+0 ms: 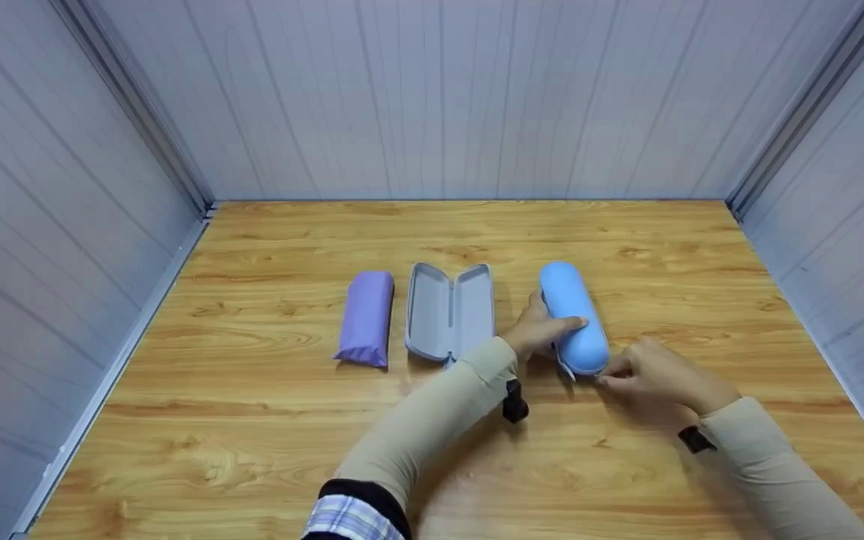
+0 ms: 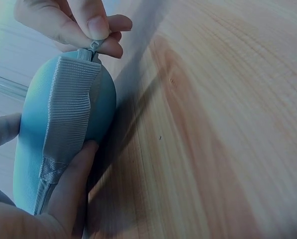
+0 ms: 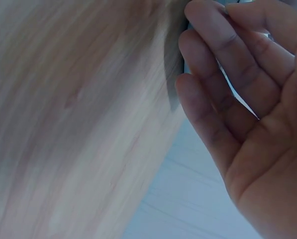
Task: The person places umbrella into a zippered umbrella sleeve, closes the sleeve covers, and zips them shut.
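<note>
A blue zippered case (image 1: 568, 292), long and rounded, lies closed on the wooden table. My left hand (image 1: 541, 327) grips it from the left side, thumb over its top. At the near end, my right hand (image 1: 655, 375) pinches the small zipper pull (image 2: 94, 46) between thumb and forefinger. A grey ribbed fabric strap (image 2: 71, 107) runs along the case's side in the left wrist view. Just left of my left hand, a grey case (image 1: 473, 307) lies spread open. In the right wrist view the right hand's fingers (image 3: 228, 64) hide most of the blue case.
A purple soft packet (image 1: 366, 319) lies left of the grey case. The wooden table (image 1: 252, 420) is bordered by pale panel walls (image 1: 432, 97) at the back and both sides. Dark wrist-camera mounts (image 1: 514, 401) stick out below the sleeves.
</note>
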Demonstrator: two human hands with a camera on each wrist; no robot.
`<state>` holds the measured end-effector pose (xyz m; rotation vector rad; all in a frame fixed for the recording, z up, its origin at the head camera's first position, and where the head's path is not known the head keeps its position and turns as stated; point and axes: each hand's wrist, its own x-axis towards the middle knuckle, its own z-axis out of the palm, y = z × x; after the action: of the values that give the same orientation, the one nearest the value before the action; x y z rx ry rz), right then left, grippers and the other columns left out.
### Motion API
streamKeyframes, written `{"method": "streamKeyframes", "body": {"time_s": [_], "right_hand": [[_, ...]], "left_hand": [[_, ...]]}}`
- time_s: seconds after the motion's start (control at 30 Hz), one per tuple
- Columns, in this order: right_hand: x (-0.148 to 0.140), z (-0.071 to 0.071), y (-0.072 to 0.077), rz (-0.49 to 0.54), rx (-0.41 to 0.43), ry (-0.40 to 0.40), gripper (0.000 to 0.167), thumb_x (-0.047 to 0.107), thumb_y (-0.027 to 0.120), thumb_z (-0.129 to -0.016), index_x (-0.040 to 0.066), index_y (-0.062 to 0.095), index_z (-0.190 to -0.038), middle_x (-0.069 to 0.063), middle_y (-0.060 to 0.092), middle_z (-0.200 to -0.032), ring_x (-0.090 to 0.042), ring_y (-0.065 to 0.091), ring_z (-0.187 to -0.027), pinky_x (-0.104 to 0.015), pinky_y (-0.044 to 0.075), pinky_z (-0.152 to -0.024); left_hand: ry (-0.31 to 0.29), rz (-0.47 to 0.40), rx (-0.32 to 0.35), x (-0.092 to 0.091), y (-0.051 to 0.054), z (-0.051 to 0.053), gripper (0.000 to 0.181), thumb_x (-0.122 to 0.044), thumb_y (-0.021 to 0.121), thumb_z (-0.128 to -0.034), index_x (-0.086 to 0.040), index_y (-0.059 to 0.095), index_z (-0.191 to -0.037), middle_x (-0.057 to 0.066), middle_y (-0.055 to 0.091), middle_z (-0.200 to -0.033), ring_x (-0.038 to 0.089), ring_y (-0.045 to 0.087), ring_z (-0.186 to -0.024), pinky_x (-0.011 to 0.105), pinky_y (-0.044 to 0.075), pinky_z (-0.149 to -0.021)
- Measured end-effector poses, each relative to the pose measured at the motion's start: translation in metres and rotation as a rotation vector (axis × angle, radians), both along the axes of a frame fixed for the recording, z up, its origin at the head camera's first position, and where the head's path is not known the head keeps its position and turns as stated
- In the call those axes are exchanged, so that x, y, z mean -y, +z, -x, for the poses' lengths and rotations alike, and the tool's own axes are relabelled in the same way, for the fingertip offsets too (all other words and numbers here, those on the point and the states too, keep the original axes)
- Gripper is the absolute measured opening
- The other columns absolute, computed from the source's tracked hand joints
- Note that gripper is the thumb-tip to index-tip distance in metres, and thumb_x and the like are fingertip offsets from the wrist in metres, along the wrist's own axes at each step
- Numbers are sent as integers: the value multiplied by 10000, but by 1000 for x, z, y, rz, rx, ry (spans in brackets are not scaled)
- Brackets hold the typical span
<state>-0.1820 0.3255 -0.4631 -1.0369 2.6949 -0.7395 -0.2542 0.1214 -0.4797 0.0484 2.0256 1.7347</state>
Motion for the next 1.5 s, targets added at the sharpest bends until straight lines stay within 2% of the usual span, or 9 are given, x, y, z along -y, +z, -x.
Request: {"method": "streamKeyframes", "body": {"time_s": [0.2,0.47,0.63,0.77,0.9,1.1,1.3,1.5], "right_hand": [[6,0,-4,15,-14,19,110,95,714,-929,102,806,-870,96,709,-762,22,509,-604,-221,470,-544],[13,-2,-7,8,7,-5,138,112,702,-943,111,786,-833,155,619,-671,25,496,-570,-215,455,-515],[15,-2,-8,14,-4,-13,133,109,710,-935,102,785,-826,143,636,-675,29,499,-561,-215,460,-507],[17,-2,-8,22,-7,-17,121,108,714,-931,97,792,-839,123,663,-695,30,497,-560,-216,461,-506],[14,-2,-5,31,48,-28,147,159,695,-959,119,799,-864,95,700,-743,-1,558,-599,-225,490,-547],[2,0,4,73,156,-80,195,226,651,-995,126,799,-917,29,740,-816,-108,661,-696,-244,529,-628],[-12,7,9,98,168,-132,239,245,628,-1010,72,788,-975,-31,747,-876,-187,659,-721,-254,523,-638],[-21,13,11,95,201,-230,297,315,613,-1015,65,762,-953,-52,727,-872,-175,617,-717,-265,506,-634]], "left_hand": [[7,-3,-2,1,1,-1,1007,-277,788,-875,-127,118,-1611,189,410,-1481,322,538,-1230,445,569,-835],[10,-4,-22,1,-1,-2,995,-278,790,-871,-122,138,-1607,184,423,-1479,307,526,-1243,431,551,-883],[13,6,-34,1,1,-2,976,-273,788,-872,-121,158,-1602,180,448,-1452,309,536,-1227,441,558,-863],[16,24,-40,1,2,-1,977,-282,789,-870,-111,164,-1601,181,438,-1465,310,522,-1245,428,545,-895],[14,12,-34,1,1,0,985,-278,796,-865,-114,162,-1602,180,433,-1464,316,523,-1243,447,542,-898],[-2,-14,-24,2,1,0,984,-285,798,-862,-122,166,-1599,175,441,-1444,321,537,-1223,468,557,-854],[1,-12,-6,3,0,1,982,-288,800,-863,-136,168,-1599,173,426,-1464,328,548,-1208,475,577,-797],[19,-27,11,1,0,1,980,-282,811,-856,-134,182,-1592,174,423,-1465,334,550,-1204,483,574,-804]]}}
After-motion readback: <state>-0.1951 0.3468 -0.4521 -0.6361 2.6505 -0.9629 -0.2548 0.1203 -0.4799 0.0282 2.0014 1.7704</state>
